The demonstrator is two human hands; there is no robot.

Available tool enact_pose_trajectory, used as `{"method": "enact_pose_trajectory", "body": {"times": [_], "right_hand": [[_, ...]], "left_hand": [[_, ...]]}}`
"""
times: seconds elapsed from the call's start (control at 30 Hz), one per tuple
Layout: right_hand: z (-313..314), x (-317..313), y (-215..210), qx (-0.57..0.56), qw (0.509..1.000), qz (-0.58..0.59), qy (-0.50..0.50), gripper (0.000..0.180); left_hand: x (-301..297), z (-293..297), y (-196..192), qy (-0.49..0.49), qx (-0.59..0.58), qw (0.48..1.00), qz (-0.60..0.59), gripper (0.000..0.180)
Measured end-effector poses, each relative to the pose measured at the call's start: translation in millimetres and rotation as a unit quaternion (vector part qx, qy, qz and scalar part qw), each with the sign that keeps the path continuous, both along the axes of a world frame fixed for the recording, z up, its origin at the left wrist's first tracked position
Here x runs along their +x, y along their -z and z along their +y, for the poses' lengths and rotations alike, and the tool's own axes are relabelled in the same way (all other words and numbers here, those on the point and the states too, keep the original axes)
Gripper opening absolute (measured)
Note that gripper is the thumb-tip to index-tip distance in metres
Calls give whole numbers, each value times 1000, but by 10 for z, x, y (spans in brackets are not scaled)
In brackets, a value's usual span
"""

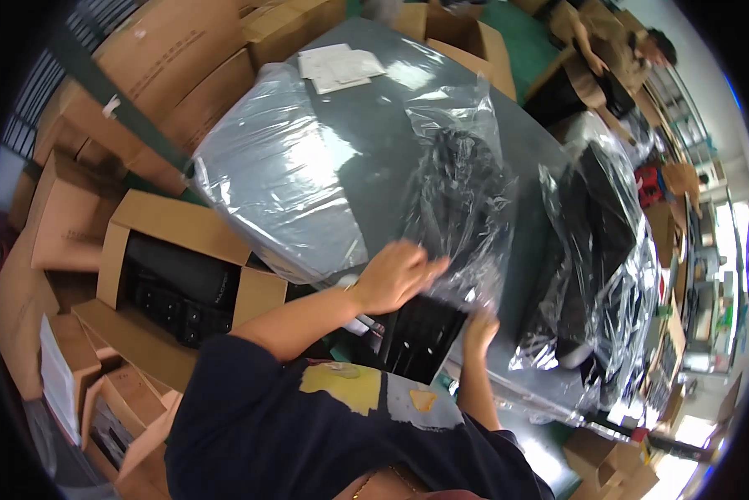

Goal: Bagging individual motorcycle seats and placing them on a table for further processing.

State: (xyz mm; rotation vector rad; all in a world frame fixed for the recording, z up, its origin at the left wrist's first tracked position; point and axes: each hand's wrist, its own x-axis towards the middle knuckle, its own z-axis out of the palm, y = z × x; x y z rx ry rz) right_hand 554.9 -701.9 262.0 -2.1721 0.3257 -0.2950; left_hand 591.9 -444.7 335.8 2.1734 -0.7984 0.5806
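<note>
A clear plastic bag (495,179) lies on the grey table in front of me, with a dark, crumpled-looking item (462,162) inside it. My left hand (398,277) is over the near end of the bag, its fingers smeared by motion. To its right, my right hand (479,335) is closed on the near edge of the bag. Below and between my hands, close to my body, is a black ribbed piece (420,337); whether it is inside the bag cannot be made out. Another clear-bagged black item (595,225) lies to the right.
Clear film (266,158) covers the left part of the grey table (354,125), with white papers (339,67) at its far end. An open carton (141,212) holding black parts stands left. More cartons (170,50) are stacked behind it. Another person (633,62) bends at the far right.
</note>
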Motion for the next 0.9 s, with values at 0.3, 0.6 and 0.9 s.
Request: {"method": "enact_pose_trajectory", "body": {"times": [0.3, 0.6, 0.9], "right_hand": [[-1056, -1092, -512, 230, 963, 137, -13, 24], [-68, -350, -52, 523, 825, 195, -89, 27], [206, 526, 0, 552, 788, 263, -75, 16]], "left_hand": [[-1180, -39, 83, 187, -64, 944, 266, 38], [-499, -843, -408, -11, -33, 995, 94, 25], [-1538, 1058, 581, -296, -407, 794, 340, 19]]}}
